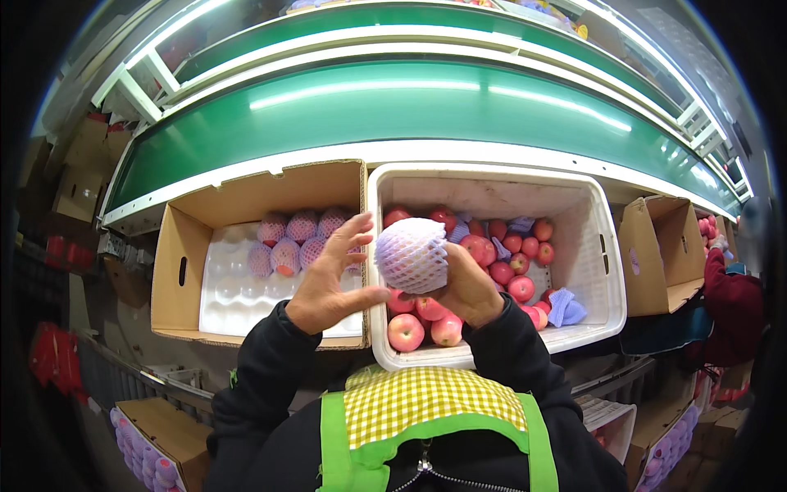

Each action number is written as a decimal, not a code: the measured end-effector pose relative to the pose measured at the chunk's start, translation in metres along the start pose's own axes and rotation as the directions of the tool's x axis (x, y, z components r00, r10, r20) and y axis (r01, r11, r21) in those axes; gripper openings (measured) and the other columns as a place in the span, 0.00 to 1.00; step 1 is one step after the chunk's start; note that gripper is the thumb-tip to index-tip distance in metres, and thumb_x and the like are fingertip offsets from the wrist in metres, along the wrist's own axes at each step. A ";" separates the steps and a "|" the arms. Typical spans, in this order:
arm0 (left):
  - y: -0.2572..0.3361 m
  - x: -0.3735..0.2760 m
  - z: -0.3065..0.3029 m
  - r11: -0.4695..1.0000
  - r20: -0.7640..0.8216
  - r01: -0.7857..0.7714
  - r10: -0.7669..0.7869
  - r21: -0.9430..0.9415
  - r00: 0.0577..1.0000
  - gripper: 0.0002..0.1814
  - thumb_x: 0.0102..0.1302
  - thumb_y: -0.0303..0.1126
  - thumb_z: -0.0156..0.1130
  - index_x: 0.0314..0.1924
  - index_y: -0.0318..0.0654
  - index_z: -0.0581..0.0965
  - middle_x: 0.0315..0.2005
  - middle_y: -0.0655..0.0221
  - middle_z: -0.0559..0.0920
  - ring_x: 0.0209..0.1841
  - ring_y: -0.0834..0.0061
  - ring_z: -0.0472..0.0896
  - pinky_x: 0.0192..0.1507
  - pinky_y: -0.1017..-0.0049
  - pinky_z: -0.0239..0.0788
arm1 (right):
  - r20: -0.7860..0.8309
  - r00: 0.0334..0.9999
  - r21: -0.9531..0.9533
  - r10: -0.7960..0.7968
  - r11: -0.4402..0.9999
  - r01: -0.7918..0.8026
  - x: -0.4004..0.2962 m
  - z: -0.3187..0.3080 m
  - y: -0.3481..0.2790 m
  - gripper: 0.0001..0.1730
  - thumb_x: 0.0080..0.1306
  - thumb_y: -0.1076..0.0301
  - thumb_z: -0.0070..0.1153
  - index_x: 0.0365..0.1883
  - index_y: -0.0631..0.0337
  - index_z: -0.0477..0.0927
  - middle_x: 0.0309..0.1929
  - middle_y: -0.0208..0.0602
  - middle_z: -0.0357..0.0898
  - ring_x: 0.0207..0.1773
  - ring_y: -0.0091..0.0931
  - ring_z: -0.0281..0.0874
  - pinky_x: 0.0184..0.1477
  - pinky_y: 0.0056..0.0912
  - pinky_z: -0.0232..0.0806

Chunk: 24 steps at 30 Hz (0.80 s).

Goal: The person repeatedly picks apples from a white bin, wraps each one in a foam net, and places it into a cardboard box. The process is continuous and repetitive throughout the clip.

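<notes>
My right hand (472, 288) grips an apple in a white-and-lilac foam net sleeve (411, 256), raised over the white plastic crate (605, 332). Fingers apart, my left hand (337, 284) is just left of it, holding nothing. Loose red apples (406, 333) fill part of the crate, with lilac foam nets (566, 307) among them. To the left is an open cardboard box (179, 273) with a white moulded tray (230, 307). Several net-wrapped apples (285, 256) sit in the tray's far rows; my left hand hides some of them.
Beyond the crate and box runs a green conveyor belt (369, 117) with a white metal rail (467, 150). Another cardboard box (661, 258) stands at right, near a co-worker's dark red sleeve (731, 301). Behind me, boxes of wrapped apples (147, 458) stand near a roller track (147, 375).
</notes>
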<state>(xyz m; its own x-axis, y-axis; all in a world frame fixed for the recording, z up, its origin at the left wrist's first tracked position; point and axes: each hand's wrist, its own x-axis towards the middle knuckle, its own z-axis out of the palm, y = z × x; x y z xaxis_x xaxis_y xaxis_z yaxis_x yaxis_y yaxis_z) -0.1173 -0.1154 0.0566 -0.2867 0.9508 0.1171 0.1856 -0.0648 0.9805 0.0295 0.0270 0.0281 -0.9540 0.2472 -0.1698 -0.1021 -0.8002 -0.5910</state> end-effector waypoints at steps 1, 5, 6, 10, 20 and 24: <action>0.000 0.002 0.002 0.996 0.051 -0.059 0.056 0.063 0.997 0.50 0.46 0.37 0.72 0.64 0.34 0.52 0.57 0.62 0.61 0.59 0.67 0.62 0.59 0.68 0.54 | 0.006 0.999 -0.020 0.044 0.999 -0.043 0.000 -0.001 0.005 0.27 0.66 0.51 0.42 0.56 0.63 0.63 0.45 0.36 0.74 0.44 0.31 0.76 0.41 0.36 0.72; -0.009 0.004 0.010 0.983 -0.011 0.110 -0.113 -0.146 0.994 0.42 0.47 0.34 0.71 0.60 0.32 0.59 0.50 0.63 0.69 0.52 0.75 0.70 0.53 0.74 0.64 | 0.054 0.987 -0.178 0.154 0.974 -0.142 0.002 0.001 0.008 0.31 0.67 0.47 0.39 0.58 0.63 0.60 0.48 0.38 0.71 0.48 0.31 0.73 0.38 0.32 0.73; -0.013 0.003 0.010 0.969 -0.040 0.151 -0.161 -0.196 0.986 0.41 0.48 0.34 0.71 0.59 0.32 0.60 0.49 0.64 0.70 0.50 0.76 0.71 0.51 0.75 0.65 | 0.025 0.997 -0.321 0.076 0.945 -0.065 -0.002 0.001 0.009 0.32 0.67 0.46 0.39 0.58 0.64 0.59 0.48 0.38 0.70 0.48 0.31 0.72 0.38 0.32 0.73; -0.021 -0.002 0.009 0.928 -0.059 0.241 -0.268 -0.285 0.962 0.37 0.49 0.34 0.69 0.57 0.32 0.62 0.45 0.65 0.74 0.46 0.78 0.73 0.49 0.76 0.67 | 0.042 0.983 -0.752 -0.177 0.642 0.148 0.000 0.009 0.014 0.35 0.61 0.53 0.53 0.57 0.68 0.59 0.47 0.41 0.69 0.48 0.27 0.70 0.44 0.30 0.69; -0.031 -0.016 -0.009 0.882 0.043 0.274 -0.279 -0.383 0.959 0.35 0.46 0.30 0.68 0.55 0.30 0.65 0.43 0.67 0.75 0.44 0.78 0.74 0.49 0.76 0.66 | 0.090 0.981 -0.719 -0.170 0.671 0.182 0.000 0.018 0.034 0.31 0.59 0.69 0.53 0.58 0.69 0.57 0.50 0.40 0.65 0.50 0.25 0.68 0.52 0.28 0.63; -0.036 -0.030 -0.071 0.863 -0.161 0.228 -0.330 -0.451 0.930 0.34 0.46 0.34 0.70 0.53 0.30 0.66 0.41 0.65 0.76 0.44 0.74 0.75 0.50 0.73 0.67 | 0.049 0.983 -0.624 -0.175 0.764 0.167 -0.006 0.013 0.030 0.28 0.63 0.73 0.46 0.60 0.68 0.53 0.54 0.41 0.62 0.48 0.26 0.70 0.48 0.26 0.65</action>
<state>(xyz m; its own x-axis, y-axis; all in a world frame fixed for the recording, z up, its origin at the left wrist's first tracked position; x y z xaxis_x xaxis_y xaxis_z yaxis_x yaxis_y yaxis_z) -0.1820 -0.1629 0.0287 -0.4789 0.8572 -0.1893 -0.3296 0.0242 0.9438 0.0290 -0.0052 0.0217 -0.9342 0.3558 -0.0249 -0.0613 -0.2288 -0.9715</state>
